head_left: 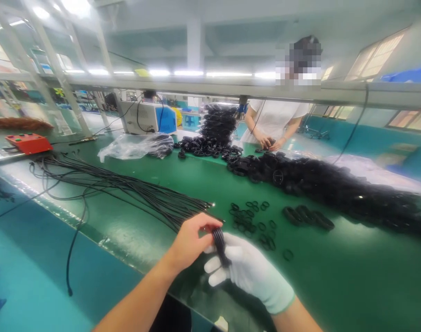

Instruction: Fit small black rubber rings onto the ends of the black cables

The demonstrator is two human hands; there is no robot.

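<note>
Bottom centre, bare left hand (189,242) and white-gloved right hand (247,267) both pinching a coiled black cable bundle (220,246), small black rings (252,223) just beyond, loose black cables (127,189) left, big coil heap (335,184) right, co-worker's hands (269,143) upper centre.

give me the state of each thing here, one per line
left hand: bare, pinching the coiled cable
right hand: white glove, gripping the coiled cable
coiled cable: wound tight, held in both hands
loose cables: uncoiled, spread on table
small rings: scattered flat
plastic bag: crumpled
</note>
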